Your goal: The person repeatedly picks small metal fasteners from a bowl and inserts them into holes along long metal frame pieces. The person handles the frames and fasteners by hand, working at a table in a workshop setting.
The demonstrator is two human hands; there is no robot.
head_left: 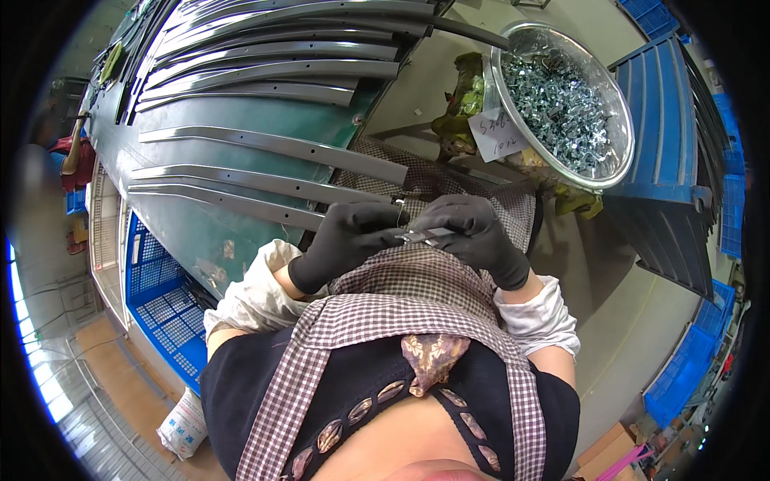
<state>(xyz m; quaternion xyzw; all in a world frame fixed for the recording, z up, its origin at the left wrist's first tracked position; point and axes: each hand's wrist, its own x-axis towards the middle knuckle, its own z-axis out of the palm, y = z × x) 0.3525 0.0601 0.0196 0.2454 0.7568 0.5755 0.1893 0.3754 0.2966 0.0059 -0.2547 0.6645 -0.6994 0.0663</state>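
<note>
Leave the long metal strips (273, 146) lying on the desk (172, 228), left of and beyond the left hand (343, 240), and steady with that hand, fingers pinched nearly closed on the left end of the small shiny metal piece (415, 237). With the piece between both hands, above the checked apron (405, 276), shape unclear, best press lightly and squarely from the right hand (475, 234), likewise pinched nearly closed on it, well apart from the bowl (621, 151) of small metal parts (553, 112) beyond and to the right.
</note>
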